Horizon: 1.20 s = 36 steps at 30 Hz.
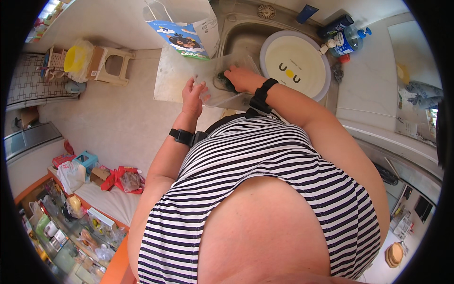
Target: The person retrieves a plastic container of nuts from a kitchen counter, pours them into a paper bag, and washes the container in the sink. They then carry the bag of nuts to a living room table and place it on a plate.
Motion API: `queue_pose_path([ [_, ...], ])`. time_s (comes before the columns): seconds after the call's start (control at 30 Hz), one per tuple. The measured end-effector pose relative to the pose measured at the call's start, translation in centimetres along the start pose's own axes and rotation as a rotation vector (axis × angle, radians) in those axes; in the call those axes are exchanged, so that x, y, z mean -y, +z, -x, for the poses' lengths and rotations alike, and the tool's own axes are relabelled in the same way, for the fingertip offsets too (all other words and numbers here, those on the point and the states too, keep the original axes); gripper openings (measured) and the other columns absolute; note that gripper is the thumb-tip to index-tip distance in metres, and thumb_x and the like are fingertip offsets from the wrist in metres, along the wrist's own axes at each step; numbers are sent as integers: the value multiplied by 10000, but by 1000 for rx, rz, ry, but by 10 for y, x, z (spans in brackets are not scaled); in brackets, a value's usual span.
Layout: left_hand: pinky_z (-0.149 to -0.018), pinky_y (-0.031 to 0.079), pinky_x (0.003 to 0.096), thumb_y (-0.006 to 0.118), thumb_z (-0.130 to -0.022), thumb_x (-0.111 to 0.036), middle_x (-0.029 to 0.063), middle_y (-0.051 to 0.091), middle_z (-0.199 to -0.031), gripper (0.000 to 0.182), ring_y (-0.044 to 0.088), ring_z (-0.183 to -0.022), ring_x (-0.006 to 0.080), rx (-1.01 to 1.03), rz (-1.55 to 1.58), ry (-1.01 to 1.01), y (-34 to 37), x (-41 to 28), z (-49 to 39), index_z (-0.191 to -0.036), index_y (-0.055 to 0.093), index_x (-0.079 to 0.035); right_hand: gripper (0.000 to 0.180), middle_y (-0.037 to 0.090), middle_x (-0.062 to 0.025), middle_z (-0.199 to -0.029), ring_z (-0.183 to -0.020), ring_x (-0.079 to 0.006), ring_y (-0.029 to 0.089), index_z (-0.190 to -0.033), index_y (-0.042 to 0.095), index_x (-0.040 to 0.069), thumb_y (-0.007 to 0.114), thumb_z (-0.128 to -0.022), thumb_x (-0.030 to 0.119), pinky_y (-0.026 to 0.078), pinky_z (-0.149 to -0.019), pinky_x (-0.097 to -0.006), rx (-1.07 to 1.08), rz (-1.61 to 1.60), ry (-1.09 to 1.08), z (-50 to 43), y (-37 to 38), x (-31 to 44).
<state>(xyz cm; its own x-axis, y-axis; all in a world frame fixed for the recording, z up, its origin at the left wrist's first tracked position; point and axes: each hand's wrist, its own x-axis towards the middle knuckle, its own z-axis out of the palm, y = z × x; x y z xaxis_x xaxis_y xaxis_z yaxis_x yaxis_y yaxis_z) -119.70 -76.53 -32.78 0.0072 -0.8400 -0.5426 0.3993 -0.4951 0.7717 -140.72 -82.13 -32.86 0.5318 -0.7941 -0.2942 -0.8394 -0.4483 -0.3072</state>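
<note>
My left hand point(194, 93) grips the near left corner of a clear plastic container point(212, 98), which is tilted over the left edge of the sink point(241, 33). My right hand point(244, 78) is inside the container, with its fingers on a dark green scrubbing pad point(226, 82) pressed to the plastic. A large white basin point(301, 53) with a printed face design stands in the sink, just right of my right hand. Behind the container is a blue and white paper bag point(188, 39) with string handles.
On the right counter point(369, 85) stand a clear pump bottle point(347, 42) with a blue top and a dark bottle point(335, 26). A dark blue tube point(307, 13) lies behind the basin, by the drain strainer point(266, 11). A beige plastic stool point(115, 66) stands at the far left.
</note>
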Motion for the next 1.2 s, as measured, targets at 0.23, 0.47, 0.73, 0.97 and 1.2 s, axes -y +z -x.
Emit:
queue_pose_path([
  [0.23,-691,498,364,667,-825,-195,39,557,-1016,558,550,-903,190,-8,-23,30,-1,-1,-1,-1334,458,-103,303,614,-188,-1010,-893,-409,620,-1078,563,57,632,-801,157,502,-790,-484,-23,-125,163,4,-14,-6],
  [0.47,-714,505,351,665,-814,-142,45,567,-1033,613,554,-920,168,76,-34,0,-6,-6,-1,-1379,429,-114,326,586,-211,-1019,-935,-404,609,-1040,561,-4,673,-772,145,515,-794,-454,-528,-234,335,-11,-20,-23],
  [0.73,-732,515,348,663,-804,-98,38,557,-1040,667,552,-944,151,186,-45,-6,-2,-6,-4,-1417,401,-123,162,650,-226,-966,-912,-391,617,-863,686,3,623,-734,77,505,-809,-459,-189,-104,190,-29,20,-20],
  [0.97,-707,518,334,643,-823,-128,29,561,-1057,625,551,-940,145,140,-67,-22,-4,-4,-5,-1409,428,-147,219,631,-233,-905,-857,-416,604,-929,643,-24,638,-728,63,499,-721,-465,-405,-811,650,-29,3,-37],
  [1.2,-667,517,307,653,-823,-127,34,594,-1052,619,570,-915,136,223,-167,-8,1,-8,-4,-1405,443,-152,307,587,-160,-1068,-969,-320,599,-1124,560,-15,623,-824,-13,559,-781,-450,-306,-1644,776,-51,10,9],
])
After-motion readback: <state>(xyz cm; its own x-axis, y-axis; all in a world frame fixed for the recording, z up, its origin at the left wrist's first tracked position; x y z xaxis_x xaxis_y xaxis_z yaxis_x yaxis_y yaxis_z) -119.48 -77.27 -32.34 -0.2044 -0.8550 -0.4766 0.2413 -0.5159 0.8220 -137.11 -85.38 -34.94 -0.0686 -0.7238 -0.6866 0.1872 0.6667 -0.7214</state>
